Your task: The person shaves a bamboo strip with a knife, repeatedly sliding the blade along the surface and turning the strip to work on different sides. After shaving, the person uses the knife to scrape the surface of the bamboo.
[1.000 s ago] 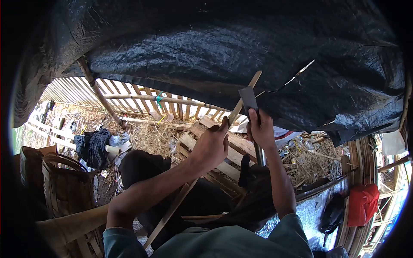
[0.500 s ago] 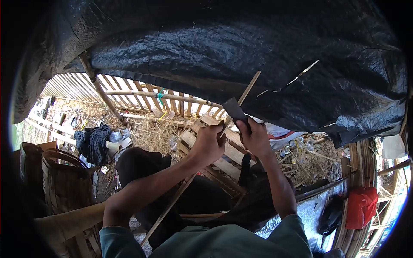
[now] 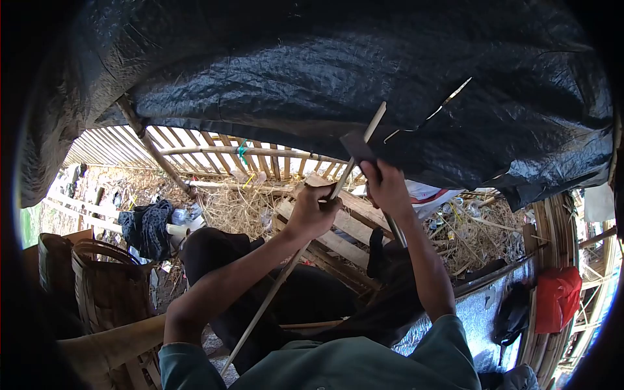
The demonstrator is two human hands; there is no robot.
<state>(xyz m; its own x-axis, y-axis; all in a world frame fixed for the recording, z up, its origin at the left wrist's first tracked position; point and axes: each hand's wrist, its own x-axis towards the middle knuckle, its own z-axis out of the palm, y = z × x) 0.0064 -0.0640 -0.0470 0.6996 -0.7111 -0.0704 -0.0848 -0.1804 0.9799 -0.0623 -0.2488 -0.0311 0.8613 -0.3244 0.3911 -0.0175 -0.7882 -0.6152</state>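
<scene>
A long, thin bamboo strip (image 3: 280, 286) runs diagonally from beside my lap up past both hands. My left hand (image 3: 314, 212) is closed around it at mid-length. Higher up, my right hand (image 3: 389, 187) grips a knife with a broad dark blade (image 3: 356, 147). The blade lies across the strip, touching or very close to it, just above my left hand. Part of the knife's handle shows below my right hand, along the forearm. The strip's upper end stands out beyond the blade.
Black plastic sheeting (image 3: 292, 78) hangs low ahead, above a bamboo slat fence (image 3: 260, 156). A wooden slatted piece (image 3: 344, 247) lies beneath my hands, with straw around it. Woven baskets (image 3: 110, 279) stand at left; a red bag (image 3: 558, 299) is at right.
My left hand has slid slightly down and left relative to the blade. The knife now lies at a flatter angle across the strip. The whole view has shifted a little.
</scene>
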